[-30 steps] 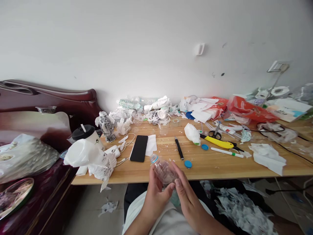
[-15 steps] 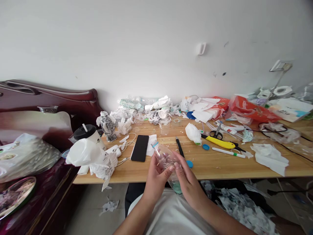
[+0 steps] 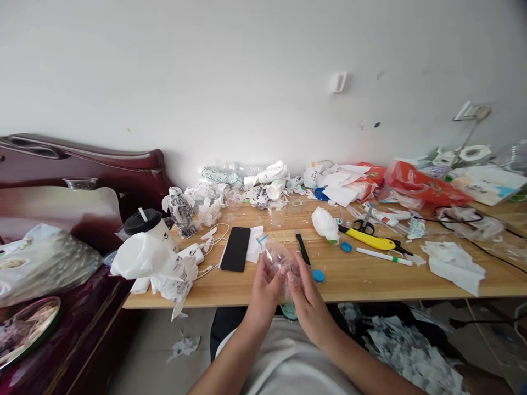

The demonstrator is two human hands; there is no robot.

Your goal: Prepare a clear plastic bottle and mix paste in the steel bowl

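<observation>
A clear plastic bottle point(image 3: 278, 255) with a blue neck ring sits between my two hands just in front of the wooden table's point(image 3: 370, 280) near edge, neck pointing up and to the left. My left hand point(image 3: 263, 293) wraps its fingers round the bottle's left side. Against the right side, my right hand point(image 3: 307, 302) presses with fingers together. A black phone point(image 3: 235, 248) lies on the table beyond my left hand; a black pen point(image 3: 302, 248) and a blue cap point(image 3: 317, 275) lie beyond my right.
Crumpled paper and bottles point(image 3: 247, 189) pile along the wall. A yellow utility knife point(image 3: 368, 238), scissors point(image 3: 363, 224), a white marker point(image 3: 382, 256) and tissues point(image 3: 453, 263) lie to the right. A lidded cup point(image 3: 146, 224) and white bag point(image 3: 144, 258) stand left, beside a dark red headboard point(image 3: 82, 164). Paper scraps point(image 3: 407, 351) cover the floor.
Both hands have lifted the bottle up and away from my body toward the table edge, and its neck has tilted further left.
</observation>
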